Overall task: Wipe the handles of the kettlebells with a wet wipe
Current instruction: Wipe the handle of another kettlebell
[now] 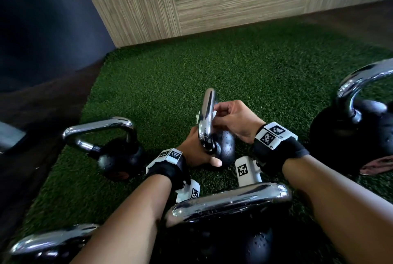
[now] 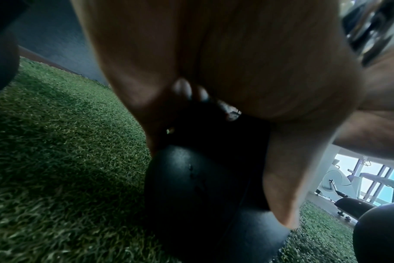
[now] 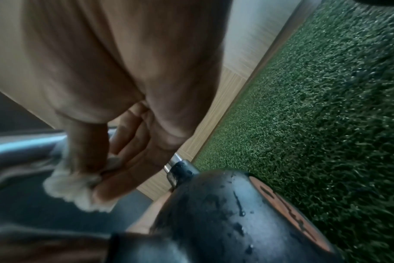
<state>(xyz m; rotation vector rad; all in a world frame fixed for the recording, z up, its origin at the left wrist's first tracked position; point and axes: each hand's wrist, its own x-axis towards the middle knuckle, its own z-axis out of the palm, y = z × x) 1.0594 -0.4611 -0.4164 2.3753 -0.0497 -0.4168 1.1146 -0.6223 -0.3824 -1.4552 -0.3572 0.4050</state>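
A small black kettlebell (image 1: 225,147) with a chrome handle (image 1: 207,115) sits on the green turf in the middle of the head view, its handle seen edge-on. My left hand (image 1: 197,153) grips the kettlebell low on its near left side, thumb across the ball. My right hand (image 1: 231,117) pinches a crumpled white wet wipe (image 3: 72,185) against the right side of the handle, about halfway up. In the left wrist view the black ball (image 2: 191,186) fills the space under my palm.
Other chrome-handled kettlebells stand around: one at the left (image 1: 114,149), a large one at the right (image 1: 357,136), one close in front of me (image 1: 229,221), another at the lower left (image 1: 49,240). A wood-panelled wall (image 1: 212,2) borders the turf (image 1: 244,68) behind.
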